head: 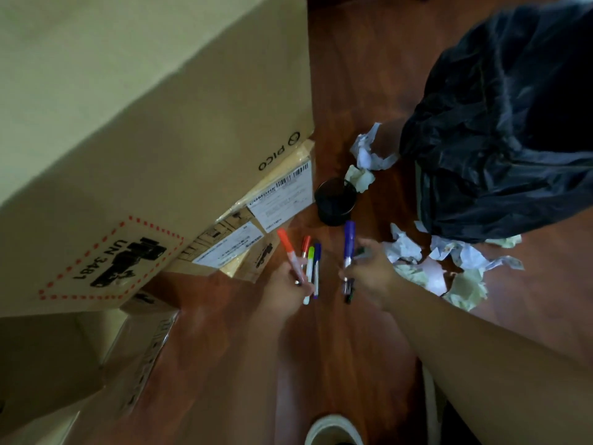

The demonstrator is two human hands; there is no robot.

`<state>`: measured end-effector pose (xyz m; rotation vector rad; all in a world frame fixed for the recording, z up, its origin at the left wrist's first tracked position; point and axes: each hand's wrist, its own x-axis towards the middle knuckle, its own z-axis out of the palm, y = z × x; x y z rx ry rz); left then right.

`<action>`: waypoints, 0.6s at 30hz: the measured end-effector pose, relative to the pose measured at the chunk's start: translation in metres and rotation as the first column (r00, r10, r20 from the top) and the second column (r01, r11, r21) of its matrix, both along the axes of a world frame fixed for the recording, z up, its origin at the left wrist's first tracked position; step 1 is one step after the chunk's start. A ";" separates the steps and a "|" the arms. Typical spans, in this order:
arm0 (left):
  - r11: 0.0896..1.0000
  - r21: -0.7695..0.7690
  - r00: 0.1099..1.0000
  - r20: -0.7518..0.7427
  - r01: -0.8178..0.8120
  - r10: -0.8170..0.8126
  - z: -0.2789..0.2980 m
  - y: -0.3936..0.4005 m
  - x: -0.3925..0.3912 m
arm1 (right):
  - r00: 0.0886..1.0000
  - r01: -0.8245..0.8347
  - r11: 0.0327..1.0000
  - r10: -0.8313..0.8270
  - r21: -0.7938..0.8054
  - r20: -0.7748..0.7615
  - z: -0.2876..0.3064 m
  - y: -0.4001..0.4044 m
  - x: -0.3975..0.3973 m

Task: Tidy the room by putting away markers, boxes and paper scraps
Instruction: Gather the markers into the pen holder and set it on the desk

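My left hand (284, 290) grips an orange-capped marker (287, 248) low on its barrel. Just right of it lie a red-capped marker (305, 245), a green-capped marker (310, 264) and a blue-capped marker (317, 268) on the wooden floor. My right hand (373, 269) grips a purple-capped marker (349, 242) together with a dark one (349, 292). A black mesh pen cup (335, 202) stands just beyond the markers. Crumpled paper scraps (449, 268) lie to the right of my right hand, with more paper scraps (369, 152) beyond the cup.
A large cardboard box (160, 139) marked PICO fills the left, with smaller labelled boxes (272, 200) stacked under and beside it. A black rubbish bag (507, 123) sits at the upper right. A white roll (333, 428) lies at the bottom edge.
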<state>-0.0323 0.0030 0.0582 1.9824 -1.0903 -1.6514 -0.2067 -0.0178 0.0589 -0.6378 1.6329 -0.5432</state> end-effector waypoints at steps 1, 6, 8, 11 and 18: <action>0.998 -0.061 1.000 -0.020 0.021 -0.022 0.002 -0.007 -0.005 | 1.000 -0.012 0.999 0.012 -0.031 -0.016 0.005 -0.004 -0.006; 0.973 -0.227 0.998 0.035 -0.049 0.059 0.004 -0.058 -0.043 | 0.981 -0.048 0.992 0.025 -0.113 -0.194 0.034 -0.036 -0.040; 0.955 -0.271 0.992 0.015 -0.118 0.127 0.007 -0.070 -0.061 | 0.970 -0.044 0.988 0.007 -0.150 -0.243 0.042 -0.050 -0.050; 0.904 -0.370 0.971 0.021 -0.215 0.239 0.005 -0.082 -0.083 | 0.975 -0.007 0.982 -0.036 -0.188 -0.221 0.051 -0.063 -0.058; 0.852 -0.256 0.889 -0.078 -0.456 0.452 -0.013 -0.102 -0.095 | 0.972 0.202 0.951 -0.224 -0.235 -0.072 0.040 -0.086 -0.051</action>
